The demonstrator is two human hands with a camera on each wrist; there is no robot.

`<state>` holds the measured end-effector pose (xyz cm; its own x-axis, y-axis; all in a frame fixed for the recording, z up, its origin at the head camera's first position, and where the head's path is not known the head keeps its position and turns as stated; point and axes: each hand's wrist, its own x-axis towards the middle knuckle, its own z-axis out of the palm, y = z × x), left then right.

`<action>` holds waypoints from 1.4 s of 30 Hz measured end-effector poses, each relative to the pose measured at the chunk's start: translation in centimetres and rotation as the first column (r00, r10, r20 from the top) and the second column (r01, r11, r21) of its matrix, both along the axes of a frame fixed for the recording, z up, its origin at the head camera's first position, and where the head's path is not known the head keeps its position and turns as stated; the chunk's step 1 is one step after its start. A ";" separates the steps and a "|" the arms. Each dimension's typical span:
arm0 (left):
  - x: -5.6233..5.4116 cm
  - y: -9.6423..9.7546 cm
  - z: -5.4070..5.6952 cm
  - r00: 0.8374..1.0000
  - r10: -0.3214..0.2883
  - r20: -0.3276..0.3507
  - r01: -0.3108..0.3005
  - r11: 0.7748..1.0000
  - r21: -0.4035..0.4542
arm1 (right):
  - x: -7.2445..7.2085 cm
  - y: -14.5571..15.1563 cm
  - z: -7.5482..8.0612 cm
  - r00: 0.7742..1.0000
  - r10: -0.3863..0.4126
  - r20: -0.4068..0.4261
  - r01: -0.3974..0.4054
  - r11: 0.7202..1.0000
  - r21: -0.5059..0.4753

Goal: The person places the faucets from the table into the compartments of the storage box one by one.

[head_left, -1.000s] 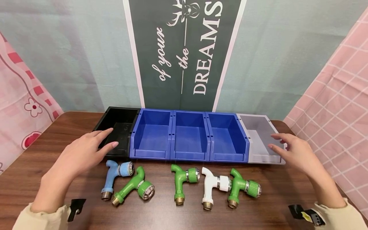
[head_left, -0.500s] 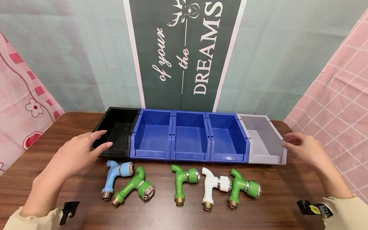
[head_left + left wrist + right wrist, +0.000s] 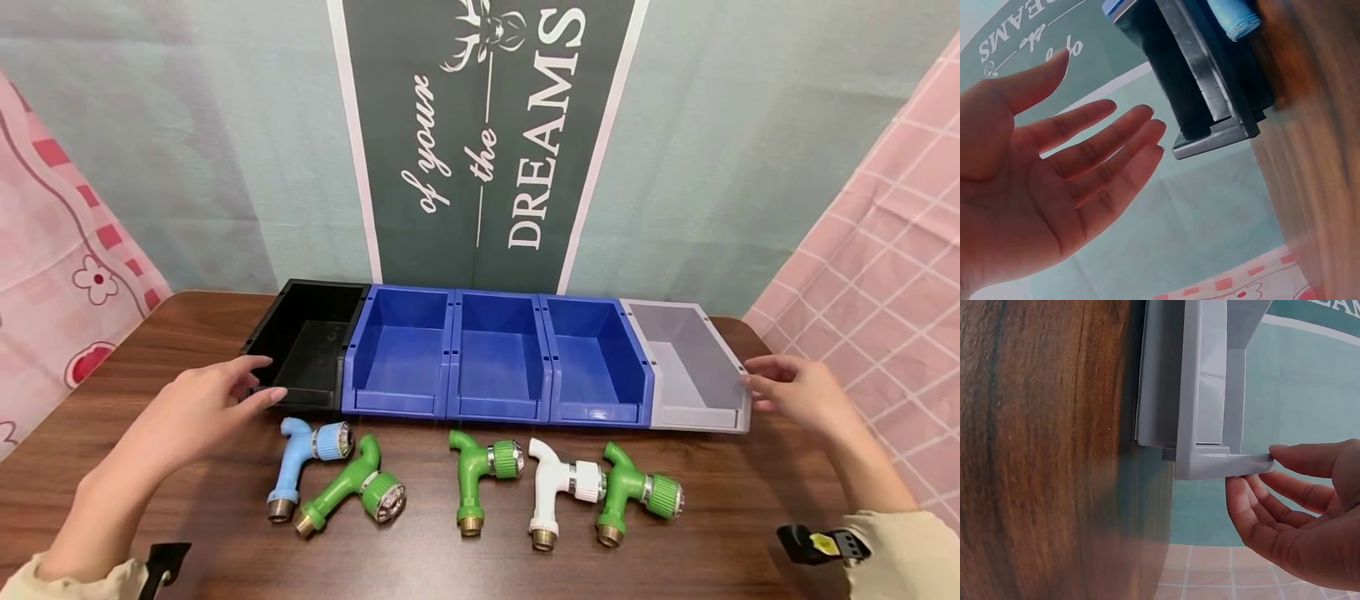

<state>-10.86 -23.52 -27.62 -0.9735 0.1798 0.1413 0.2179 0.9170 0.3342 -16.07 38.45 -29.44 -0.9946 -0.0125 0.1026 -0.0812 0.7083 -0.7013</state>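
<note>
The right hand (image 3: 798,396) pinches the right rim of the grey storage bin (image 3: 699,418) between thumb and fingertips. The left hand (image 3: 210,404), thumb and fingers wide apart, is near the black storage bin (image 3: 309,360) at far left. Three blue storage bins (image 3: 498,408) stand between; five taps (image 3: 469,479) lie nearer.

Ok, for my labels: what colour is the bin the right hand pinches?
Light grey; the bin shows best in head view.
</note>
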 end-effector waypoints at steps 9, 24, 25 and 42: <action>0.7 0.2 -0.9 0.999 -0.008 0.050 0.007 1.000 0.025 | -0.1 0.3 -0.3 1.000 0.003 -0.005 -0.003 0.994 -0.108; 1.6 0.6 -2.5 0.966 0.000 0.259 0.007 1.000 -0.025 | 0.0 0.5 -0.6 1.000 0.014 -0.018 -0.016 0.988 -0.157; 1.6 0.6 -2.6 0.962 -0.003 0.272 0.010 1.000 -0.025 | 0.0 0.5 -0.6 1.000 0.013 -0.018 -0.015 0.990 -0.142; 1.8 0.7 -4.1 0.937 -0.056 0.344 0.055 0.998 0.012 | -0.1 0.3 -0.6 1.000 0.014 -0.024 -0.017 0.992 -0.126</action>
